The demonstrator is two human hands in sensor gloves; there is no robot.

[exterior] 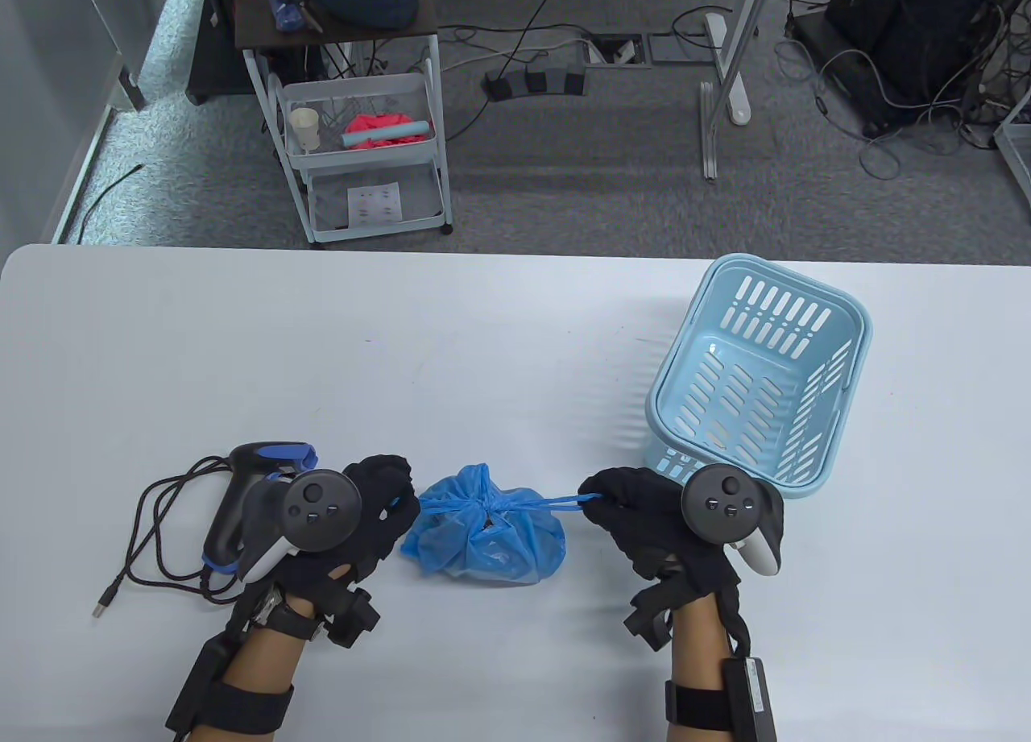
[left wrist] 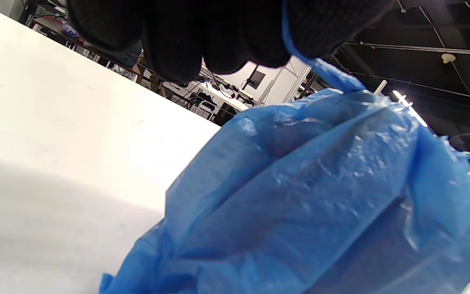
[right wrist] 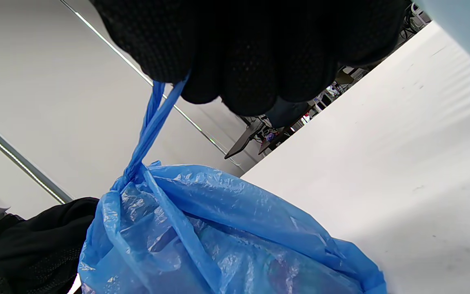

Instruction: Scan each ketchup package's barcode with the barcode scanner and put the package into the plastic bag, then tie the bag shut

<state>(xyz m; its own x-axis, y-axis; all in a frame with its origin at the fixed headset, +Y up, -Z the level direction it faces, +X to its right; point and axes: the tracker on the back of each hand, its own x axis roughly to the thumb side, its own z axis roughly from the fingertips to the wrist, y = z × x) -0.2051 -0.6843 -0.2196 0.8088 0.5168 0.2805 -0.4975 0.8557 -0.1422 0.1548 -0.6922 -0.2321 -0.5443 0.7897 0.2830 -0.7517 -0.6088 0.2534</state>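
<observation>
White tabletop [exterior: 322,355], grey carpeted floor beyond: bag being tied.

I see a pale blue basket [exterior: 757,371] at the far right, a corded barcode scanner [exterior: 242,492] lying at the near left, and the blue plastic bag [exterior: 483,532] near centre between my hands, mouth gathered. My left hand [exterior: 354,516] pinches one drawstring tail; my right hand [exterior: 644,516] grips the other tail [exterior: 564,502], pulled taut. Judgement: the film is thin, soft, slippery and light, likely to tear if yanked; I would take hold on the twisted tails close to the knot, not the body.
</observation>
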